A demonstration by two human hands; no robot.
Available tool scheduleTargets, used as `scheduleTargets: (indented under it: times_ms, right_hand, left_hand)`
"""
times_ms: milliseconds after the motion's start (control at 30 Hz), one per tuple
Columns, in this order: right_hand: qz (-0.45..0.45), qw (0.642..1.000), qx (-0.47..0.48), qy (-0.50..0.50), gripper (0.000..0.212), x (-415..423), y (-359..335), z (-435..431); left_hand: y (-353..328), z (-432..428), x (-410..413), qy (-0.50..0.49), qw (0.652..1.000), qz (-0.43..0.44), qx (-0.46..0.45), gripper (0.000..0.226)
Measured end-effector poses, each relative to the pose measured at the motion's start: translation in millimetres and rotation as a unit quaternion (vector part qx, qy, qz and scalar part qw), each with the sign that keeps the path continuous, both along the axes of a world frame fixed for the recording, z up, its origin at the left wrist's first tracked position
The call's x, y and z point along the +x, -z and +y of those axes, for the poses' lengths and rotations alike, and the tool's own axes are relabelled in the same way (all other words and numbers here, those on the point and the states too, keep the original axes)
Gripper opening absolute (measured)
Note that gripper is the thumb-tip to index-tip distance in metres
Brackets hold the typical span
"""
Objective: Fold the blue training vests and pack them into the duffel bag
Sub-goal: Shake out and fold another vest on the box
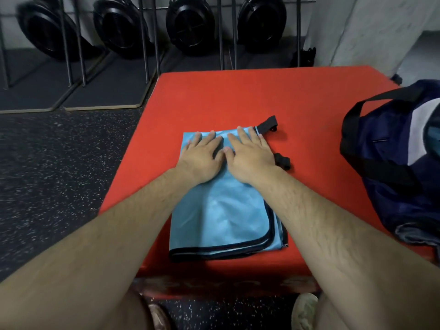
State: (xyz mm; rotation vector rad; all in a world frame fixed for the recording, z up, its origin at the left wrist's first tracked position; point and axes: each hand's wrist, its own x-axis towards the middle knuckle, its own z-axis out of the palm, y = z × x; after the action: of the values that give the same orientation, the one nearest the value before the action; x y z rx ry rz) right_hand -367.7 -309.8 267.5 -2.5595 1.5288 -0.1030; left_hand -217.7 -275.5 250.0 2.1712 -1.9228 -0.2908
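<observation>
A light blue training vest (221, 217) with black trim lies folded into a narrow rectangle on the red padded box (297, 103). Two black elastic straps (267, 123) stick out from its far right side. My left hand (202, 158) and my right hand (250, 159) lie flat side by side on the far half of the vest, fingers straight, pressing it down. The navy duffel bag (402, 167) with black handles stands open at the right edge of the box, with something light blue showing inside it.
Black weight plates (188, 25) stand in a metal rack at the back, above dark floor mats. Speckled black rubber floor (59, 175) lies left of the box. A white wall (371, 32) rises at the back right. My shoes show below the box.
</observation>
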Motion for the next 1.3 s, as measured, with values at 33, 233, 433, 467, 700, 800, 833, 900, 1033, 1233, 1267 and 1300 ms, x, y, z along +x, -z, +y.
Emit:
scheduleTargets:
  times_ms: [33, 233, 433, 467, 700, 800, 833, 900, 1033, 1233, 1267, 1300]
  right_hand:
    - [0.011, 1.000, 0.008, 0.013, 0.060, -3.5, 3.4, -4.3]
    - [0.018, 0.999, 0.033, 0.025, 0.063, -10.5, 4.3, -11.0]
    - [0.085, 0.995, -0.037, -0.034, 0.058, -0.5, -5.4, 0.7]
    - [0.089, 0.995, -0.034, -0.042, 0.057, 1.8, -6.7, 4.0]
    - [0.054, 0.997, 0.030, -0.051, 0.056, 0.7, -1.7, 8.5]
    - [0.050, 0.997, 0.035, -0.053, 0.056, 0.1, -1.5, 5.9]
    - [0.050, 0.997, 0.036, -0.053, 0.056, 1.1, -1.6, 5.3]
    - [0.050, 0.997, 0.035, -0.049, 0.056, 3.3, -0.8, 5.6]
    - [0.031, 0.999, 0.017, -0.040, 0.056, 3.0, 4.8, 9.6]
    - [0.013, 0.998, -0.002, -0.054, 0.055, -8.7, 8.6, 7.9]
    - [0.006, 0.998, -0.005, -0.056, 0.055, -12.8, 8.2, 6.2]
    - [-0.003, 0.998, -0.006, -0.055, 0.054, -16.9, 7.8, 4.4]
  left_hand:
    - [2.4, 0.3, 1.3, -0.017, 1.000, -0.007, 0.016, 0.060]
    - [0.4, -4.2, 1.9, -0.057, 0.997, -0.029, 0.038, 0.068]
    - [-5.3, 5.8, -5.1, -0.016, 1.000, -0.020, 0.004, 0.058]
    - [-5.5, 7.5, -8.1, -0.009, 1.000, -0.016, 0.005, 0.056]
    - [-1.6, 7.3, -12.8, -0.009, 1.000, -0.015, 0.012, 0.054]
    - [-2.3, 6.6, -12.9, -0.007, 1.000, -0.013, 0.011, 0.054]
    - [-2.5, 6.3, -12.5, -0.006, 1.000, -0.014, 0.010, 0.054]
    - [-3.5, 5.3, -11.1, -0.005, 1.000, -0.012, 0.011, 0.053]
    - [-7.1, 6.8, -12.4, 0.004, 0.999, -0.020, 0.029, 0.055]
    - [-1.4, 18.1, -13.0, -0.026, 0.999, -0.026, 0.031, 0.057]
    - [-1.2, 18.0, -11.4, -0.025, 0.999, -0.024, 0.027, 0.058]
    - [-1.4, 17.4, -10.4, -0.023, 0.999, -0.022, 0.022, 0.058]
